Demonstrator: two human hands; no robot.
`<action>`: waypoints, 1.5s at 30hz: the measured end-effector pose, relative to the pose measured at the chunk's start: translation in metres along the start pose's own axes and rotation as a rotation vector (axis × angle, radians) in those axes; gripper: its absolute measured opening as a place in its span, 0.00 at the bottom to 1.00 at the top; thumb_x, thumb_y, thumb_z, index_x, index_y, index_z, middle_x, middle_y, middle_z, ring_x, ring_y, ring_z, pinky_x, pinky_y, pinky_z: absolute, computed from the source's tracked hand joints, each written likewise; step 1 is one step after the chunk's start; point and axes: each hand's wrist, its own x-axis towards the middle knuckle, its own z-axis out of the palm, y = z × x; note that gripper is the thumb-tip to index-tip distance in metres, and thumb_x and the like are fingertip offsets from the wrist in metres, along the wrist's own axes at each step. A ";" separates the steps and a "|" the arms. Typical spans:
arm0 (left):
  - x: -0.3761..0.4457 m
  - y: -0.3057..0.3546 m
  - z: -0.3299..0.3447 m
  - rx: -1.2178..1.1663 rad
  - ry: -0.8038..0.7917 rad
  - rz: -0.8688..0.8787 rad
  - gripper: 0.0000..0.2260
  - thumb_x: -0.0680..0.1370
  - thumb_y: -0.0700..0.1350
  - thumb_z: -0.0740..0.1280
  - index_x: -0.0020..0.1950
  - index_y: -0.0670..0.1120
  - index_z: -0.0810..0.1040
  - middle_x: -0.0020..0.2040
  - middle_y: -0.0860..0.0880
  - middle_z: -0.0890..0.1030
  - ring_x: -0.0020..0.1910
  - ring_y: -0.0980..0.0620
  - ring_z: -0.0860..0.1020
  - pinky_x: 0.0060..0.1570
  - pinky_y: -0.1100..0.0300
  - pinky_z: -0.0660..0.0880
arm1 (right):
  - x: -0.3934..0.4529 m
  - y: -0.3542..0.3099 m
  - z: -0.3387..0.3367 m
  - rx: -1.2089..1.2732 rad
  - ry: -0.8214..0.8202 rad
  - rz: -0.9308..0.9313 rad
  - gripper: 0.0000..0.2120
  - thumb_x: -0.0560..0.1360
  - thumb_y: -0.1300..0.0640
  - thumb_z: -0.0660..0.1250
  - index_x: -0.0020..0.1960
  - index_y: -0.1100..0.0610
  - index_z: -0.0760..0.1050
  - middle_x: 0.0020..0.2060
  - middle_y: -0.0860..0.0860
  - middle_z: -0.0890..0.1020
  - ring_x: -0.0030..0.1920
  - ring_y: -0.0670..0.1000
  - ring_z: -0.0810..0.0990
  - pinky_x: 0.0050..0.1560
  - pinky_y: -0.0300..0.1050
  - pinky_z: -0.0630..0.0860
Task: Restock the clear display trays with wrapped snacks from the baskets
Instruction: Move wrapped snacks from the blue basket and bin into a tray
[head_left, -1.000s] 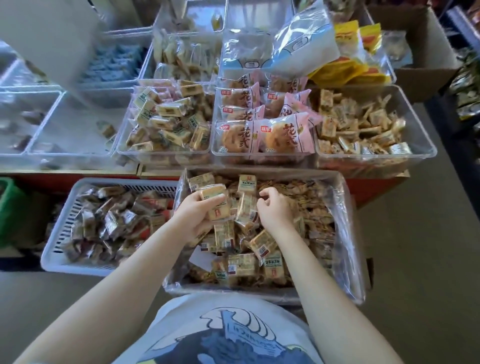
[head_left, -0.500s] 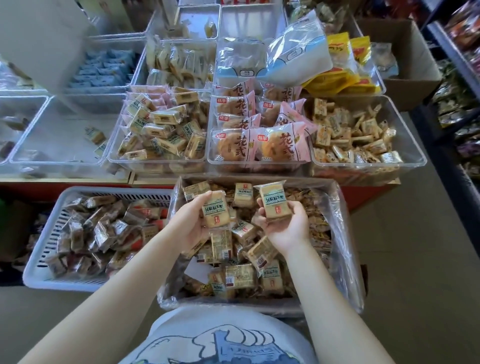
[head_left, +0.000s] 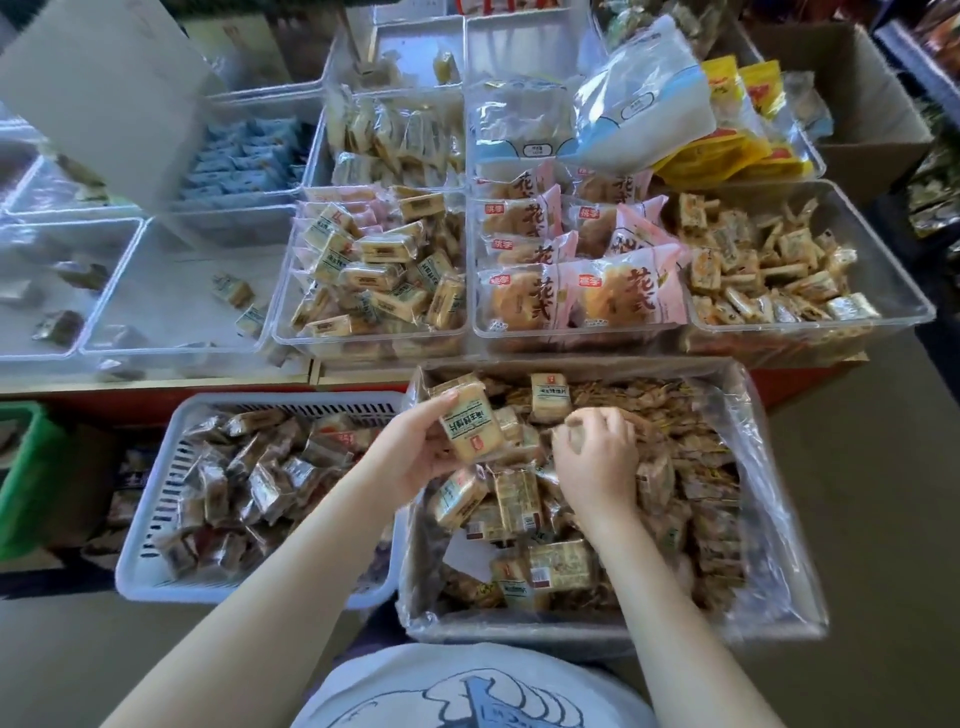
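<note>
My left hand (head_left: 415, 447) holds a stack of tan wrapped snack packs (head_left: 470, 426) above the plastic-lined bin (head_left: 769, 467). My right hand (head_left: 597, 452) is palm down in the same bin, its fingers curled into the loose packs; whether it grips one is hidden. Directly beyond the bin stands a clear display tray (head_left: 291, 291) filled with the same tan packs. A white slotted basket (head_left: 156, 519) of dark wrapped snacks sits to the left of the bin.
More clear trays line the shelf: pink round-cake packs (head_left: 582, 291) in the middle, small tan squares (head_left: 763, 270) at the right, a nearly bare tray (head_left: 171, 291) at the left. A cardboard box (head_left: 852, 93) stands at the back right. A green crate (head_left: 26, 483) is at the far left.
My right hand, which held one pack up half a second ago, has dropped back into the bin without it. My left hand now holds a thicker stack.
</note>
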 end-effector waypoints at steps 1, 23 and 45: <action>0.001 0.003 -0.011 0.035 -0.008 0.026 0.14 0.81 0.49 0.65 0.63 0.42 0.77 0.52 0.40 0.85 0.49 0.43 0.84 0.43 0.54 0.81 | -0.002 -0.020 -0.003 0.203 -0.048 0.045 0.10 0.81 0.51 0.62 0.52 0.56 0.79 0.53 0.52 0.79 0.55 0.52 0.75 0.51 0.46 0.70; 0.099 0.110 -0.429 1.477 0.469 0.549 0.27 0.76 0.63 0.49 0.51 0.49 0.82 0.49 0.46 0.81 0.54 0.41 0.77 0.63 0.46 0.64 | 0.081 -0.413 0.295 -0.245 -0.439 -0.361 0.17 0.80 0.53 0.65 0.65 0.55 0.65 0.47 0.56 0.81 0.44 0.58 0.80 0.43 0.52 0.78; 0.082 0.168 -0.304 0.993 0.344 0.614 0.08 0.80 0.47 0.64 0.54 0.47 0.81 0.50 0.49 0.82 0.49 0.50 0.78 0.51 0.51 0.76 | 0.143 -0.314 0.126 -0.235 0.236 -0.217 0.19 0.76 0.61 0.64 0.66 0.59 0.72 0.63 0.59 0.74 0.63 0.60 0.72 0.62 0.55 0.72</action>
